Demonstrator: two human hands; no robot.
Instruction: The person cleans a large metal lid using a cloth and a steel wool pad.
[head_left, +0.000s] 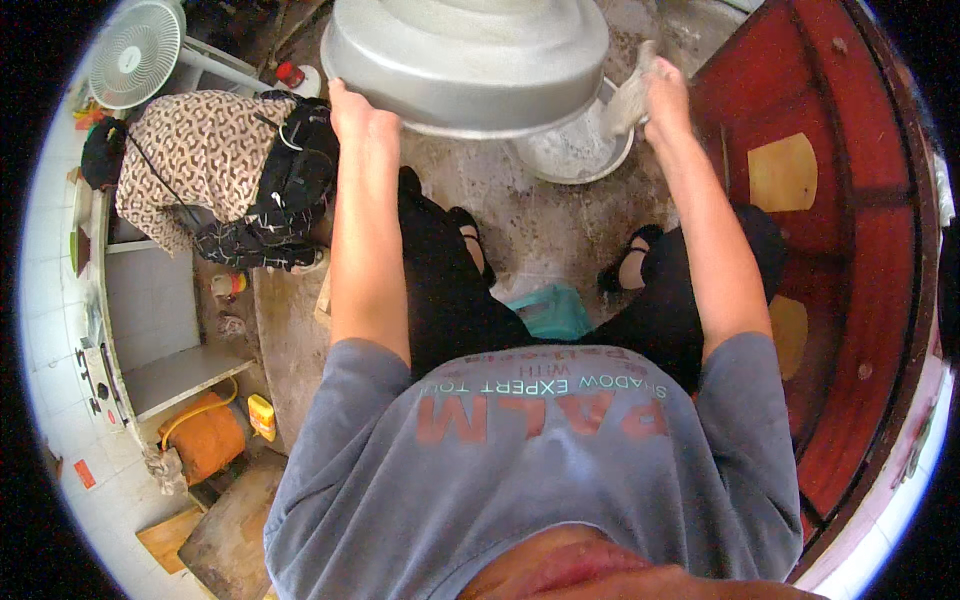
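Note:
A large, stepped aluminium vessel (480, 82) is raised in front of me at the top of the view, its upper part cut off by the frame. My left hand (364, 112) grips it at the left side, with most fingers hidden behind the metal. My right hand (666, 97) holds a greyish cloth (631, 96) just to the right of the vessel. Below and behind the vessel, a wide metal basin (577, 154) sits on the floor, partly covered from sight. It seems to hold cloudy liquid.
A person in a patterned top (210, 157) bends over at the left, near a standing fan (136, 54). A dark red door (802, 105) rises on the right. A teal plastic bag (551, 311) lies between my feet. An orange gas cylinder (202, 435) stands under the counter.

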